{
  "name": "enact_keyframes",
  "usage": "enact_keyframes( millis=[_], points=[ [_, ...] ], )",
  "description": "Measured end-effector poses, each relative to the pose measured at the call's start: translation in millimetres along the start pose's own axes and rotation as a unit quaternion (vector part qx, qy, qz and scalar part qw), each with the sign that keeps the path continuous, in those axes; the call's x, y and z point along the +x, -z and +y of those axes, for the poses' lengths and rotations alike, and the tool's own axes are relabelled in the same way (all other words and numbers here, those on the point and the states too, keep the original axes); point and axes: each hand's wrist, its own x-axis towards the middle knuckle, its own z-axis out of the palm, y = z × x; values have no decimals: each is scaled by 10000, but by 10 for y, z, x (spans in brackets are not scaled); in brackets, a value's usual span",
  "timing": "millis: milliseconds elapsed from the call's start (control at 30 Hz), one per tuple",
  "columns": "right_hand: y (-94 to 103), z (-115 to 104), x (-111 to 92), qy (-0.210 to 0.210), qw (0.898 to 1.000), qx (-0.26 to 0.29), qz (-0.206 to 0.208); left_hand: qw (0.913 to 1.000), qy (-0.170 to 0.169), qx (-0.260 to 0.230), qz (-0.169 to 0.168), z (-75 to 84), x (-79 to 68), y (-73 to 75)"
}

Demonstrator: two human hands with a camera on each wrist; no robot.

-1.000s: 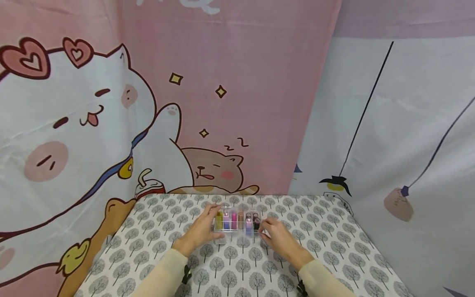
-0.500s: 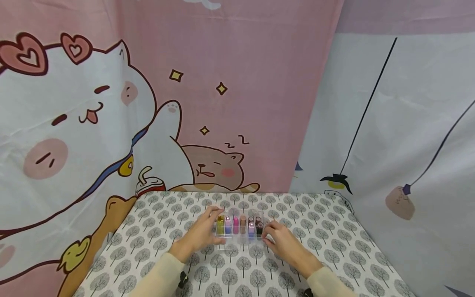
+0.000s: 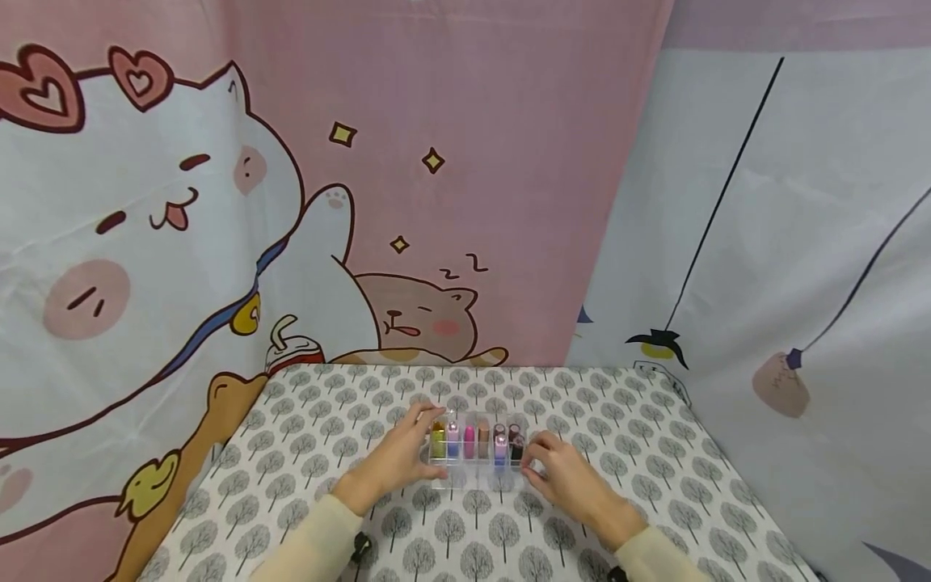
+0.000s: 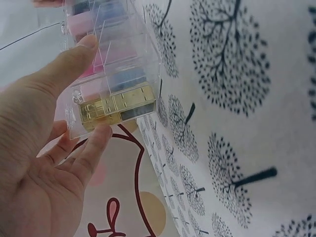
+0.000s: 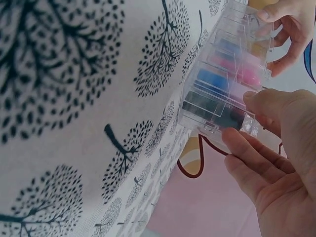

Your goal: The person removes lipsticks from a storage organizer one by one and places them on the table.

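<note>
A clear plastic lipstick organizer [image 3: 465,478] with a row of compartments is between my hands over the tablecloth. My left hand [image 3: 396,457] grips its left end, thumb on the front and fingers behind, beside a gold tube [image 4: 118,103]. At the right end, my right hand [image 3: 570,478] pinches it between thumb and fingers, next to a black tube [image 5: 215,111]. Between those ends stand a bright pink tube [image 3: 469,442], a copper-brown tube [image 3: 483,441] and pink-and-blue tubes, one of them [image 3: 500,447] set forward near the right end.
A white tablecloth [image 3: 476,558] with grey tree prints covers the table. Behind it hangs a pink cloth [image 3: 509,202] with cartoon cats, and a pale cloth [image 3: 727,267] hangs on the right. Cream sleeves and dark wrist straps show on both arms.
Both hands have moved the organizer slightly right and nearer to me, keeping their hold on its ends. The backdrop and table's far edge sit higher in the head view.
</note>
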Motion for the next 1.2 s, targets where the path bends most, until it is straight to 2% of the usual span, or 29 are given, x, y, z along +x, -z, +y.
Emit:
enact_keyframes(
  millis=[200, 467, 600, 767, 1033, 1200],
  points=[
    [37, 22, -27, -71, 10000, -2, 52, 9999, -126, 96, 32, 62, 8, 3],
    [20, 28, -61, -172, 9998, -30, 108, 9999, -11, 97, -109, 56, -15, -26],
    [29, 38, -73, -117, 9997, -27, 198, 9999, -26, 23, -132, 58, -12, -29],
    [30, 34, -48, -100, 9985, -288, 451, 9999, -29, -49, -143, 58, -14, -39],
    [63, 2, 73, 162, 9950, -449, 882, 9997, -6, -218, -105, 54, -22, -52],
    [64, 4, 159, 374, 9919, -767, 943, 9998, -43, -170, -69, 60, -15, -55]
  ],
)
